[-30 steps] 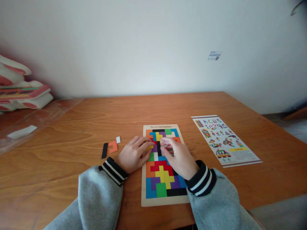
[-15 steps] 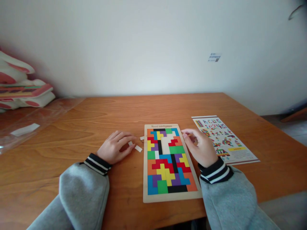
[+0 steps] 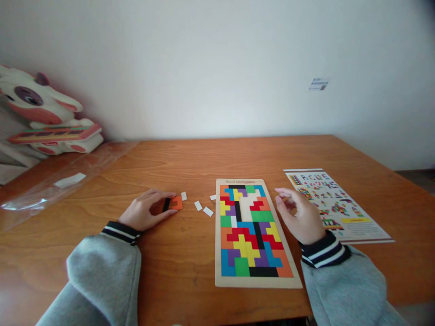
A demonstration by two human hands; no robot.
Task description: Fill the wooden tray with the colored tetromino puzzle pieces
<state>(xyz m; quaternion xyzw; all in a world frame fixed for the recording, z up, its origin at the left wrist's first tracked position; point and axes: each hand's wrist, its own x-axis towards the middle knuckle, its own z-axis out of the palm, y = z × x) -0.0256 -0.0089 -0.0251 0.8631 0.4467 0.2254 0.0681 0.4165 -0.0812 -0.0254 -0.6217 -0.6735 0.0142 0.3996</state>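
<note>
My left hand (image 3: 144, 209) rests on the table, thumb and fingers around a small group of orange blocks (image 3: 177, 202) and a black block (image 3: 166, 204), seemingly touching their edges; part of the group is hidden. Small white pieces (image 3: 198, 206) lie just right of it. A wooden puzzle board (image 3: 218, 253) filled mostly with coloured blocks lies in front of me, with a bare gap in its upper middle. Beside its upper right edge hovers my right hand (image 3: 301, 215), fingers loosely curled, thumb apart from them, with nothing visible in its grasp.
A printed pattern sheet (image 3: 360, 228) lies to the right of the board. At the far left, a cow-shaped toy keyboard (image 3: 57, 133) stands behind a clear plastic bag (image 3: 44, 194). A white wall (image 3: 210, 68) rises behind the table (image 3: 163, 158).
My view has turned a little left. My left hand has drawn back leftward, uncovering the orange and black blocks and more white pieces. My right hand stays near the board's right edge.
</note>
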